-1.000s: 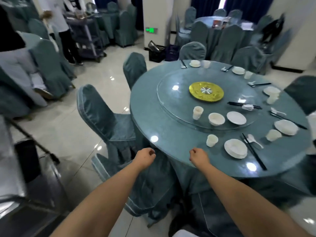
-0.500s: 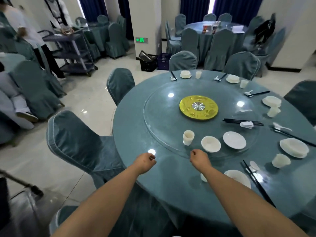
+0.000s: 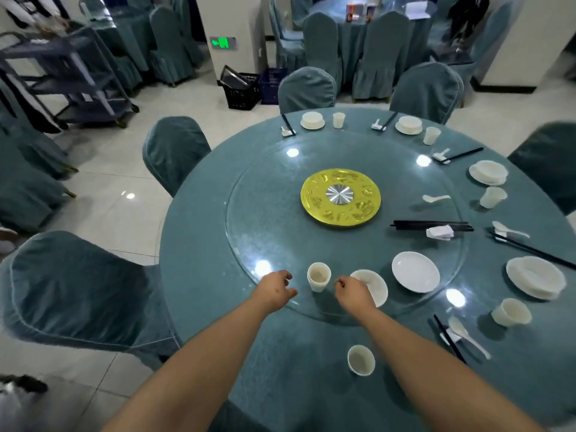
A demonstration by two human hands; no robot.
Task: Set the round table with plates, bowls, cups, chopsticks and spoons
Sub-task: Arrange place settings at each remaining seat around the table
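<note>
On the round table (image 3: pixel 202 244), a glass turntable (image 3: pixel 265 219) carries stacked white cups (image 3: pixel 318 276), a bowl (image 3: pixel 375 286), a plate (image 3: pixel 415 271), a bundle of black chopsticks (image 3: pixel 417 225) and a spoon (image 3: pixel 435 198). My left hand (image 3: pixel 276 290) hovers just left of the stacked cups, fingers loosely curled and holding nothing. My right hand (image 3: pixel 352 293) is just right of the cups, over the bowl's near edge, also curled and holding nothing. A single cup (image 3: pixel 361 360) stands between my forearms on the cloth. Set places with plates, bowls, cups, chopsticks and spoons ring the right and far rim.
Covered chairs (image 3: pixel 78 294) stand around the table, one close at my left. A yellow disc (image 3: pixel 340 197) marks the turntable's centre. A service trolley (image 3: pixel 71 76) and black crates (image 3: pixel 241 88) stand on the tiled floor beyond.
I have stepped closer to the table. Both hands moved forward from the table's edge to either side of the stacked cups on the turntable.
</note>
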